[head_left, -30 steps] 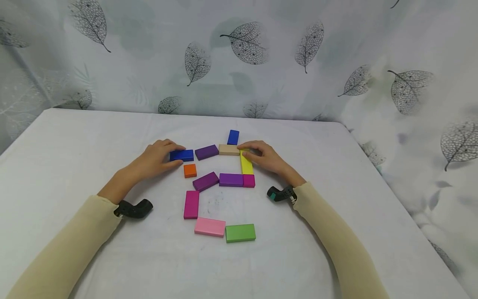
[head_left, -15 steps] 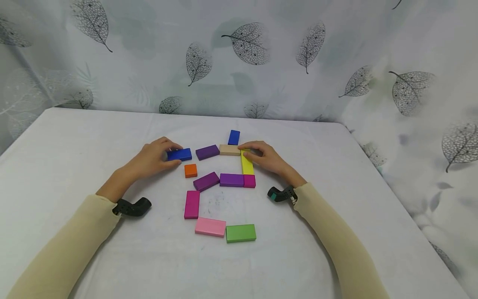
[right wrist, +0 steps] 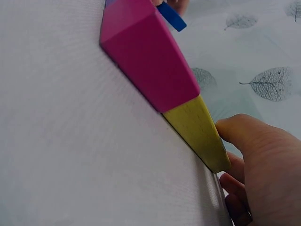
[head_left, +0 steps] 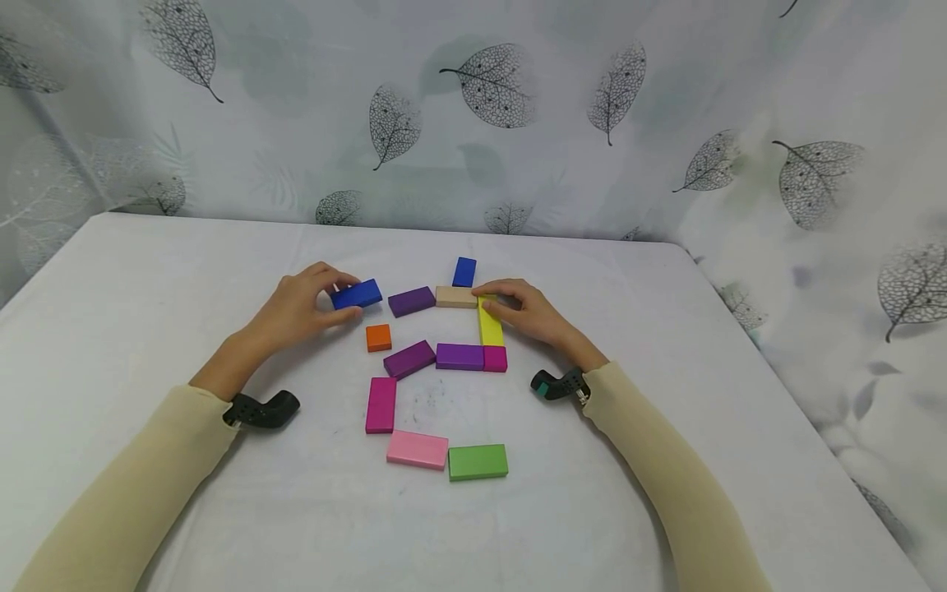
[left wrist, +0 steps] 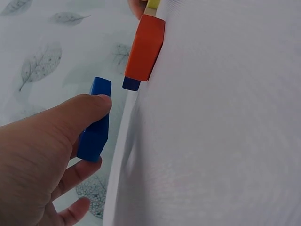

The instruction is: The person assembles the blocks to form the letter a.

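The left hand [head_left: 297, 306] pinches a tilted blue block [head_left: 357, 294] above the desk [head_left: 296, 518]; the right hand [head_left: 531, 312] closes its fingers on the far end of a yellow block [head_left: 491, 329] lying there, probably steadying it.

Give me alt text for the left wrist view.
The left hand pinches a blue block between thumb and fingers, held off the white table that fills the right side. Near the top, an orange block rests on the table, with part of the right hand at the upper edge; a leaf-print backdrop lies behind.
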Demonstrator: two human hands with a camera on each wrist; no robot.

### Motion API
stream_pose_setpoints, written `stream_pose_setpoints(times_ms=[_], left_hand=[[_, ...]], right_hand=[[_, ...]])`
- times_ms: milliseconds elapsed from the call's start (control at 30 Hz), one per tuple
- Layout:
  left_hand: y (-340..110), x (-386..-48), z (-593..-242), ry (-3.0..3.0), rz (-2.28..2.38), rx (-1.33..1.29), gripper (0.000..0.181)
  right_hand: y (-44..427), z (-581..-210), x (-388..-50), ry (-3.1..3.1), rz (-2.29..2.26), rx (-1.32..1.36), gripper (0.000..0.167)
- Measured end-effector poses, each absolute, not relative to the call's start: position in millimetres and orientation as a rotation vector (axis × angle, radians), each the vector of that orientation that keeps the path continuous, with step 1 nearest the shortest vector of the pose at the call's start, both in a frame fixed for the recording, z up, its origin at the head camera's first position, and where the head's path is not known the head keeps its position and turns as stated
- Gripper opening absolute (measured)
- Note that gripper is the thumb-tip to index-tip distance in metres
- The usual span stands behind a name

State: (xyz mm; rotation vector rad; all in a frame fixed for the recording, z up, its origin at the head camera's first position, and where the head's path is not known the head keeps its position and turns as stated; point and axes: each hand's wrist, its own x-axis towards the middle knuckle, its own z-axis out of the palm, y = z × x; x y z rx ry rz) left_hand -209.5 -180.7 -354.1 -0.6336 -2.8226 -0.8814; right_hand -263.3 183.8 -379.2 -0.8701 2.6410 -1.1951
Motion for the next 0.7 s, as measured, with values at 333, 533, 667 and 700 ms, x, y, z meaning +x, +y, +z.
stream_pose_setpoints(times_ms=[333, 533, 667, 700], left_hand=[[-174.4, -209.9, -350.6, -2.745, -0.879, -0.702, 0.041], [-165.2, -207.3, -345.6, -2.710, -0.877, -0.756, 0.040], [-153.9, -202.3, -342.3, -2.691, -0.879, -0.827, 0.042], [-150.5, -201.2, -341.3, -2.683, -0.870, -0.852, 0.042]], right_hand=[[184.5, -378.5, -263.9, 2.630, -1.206, -0.896, 0.032], [185.1, -379.4, -265.7, 2.616, -1.218, -0.897, 0.032], [184.2, -378.4, -264.5, 2.621, -1.213, -0.864, 0.032], [183.9, -378.0, -264.2, 2.624, -1.211, -0.853, 0.032]])
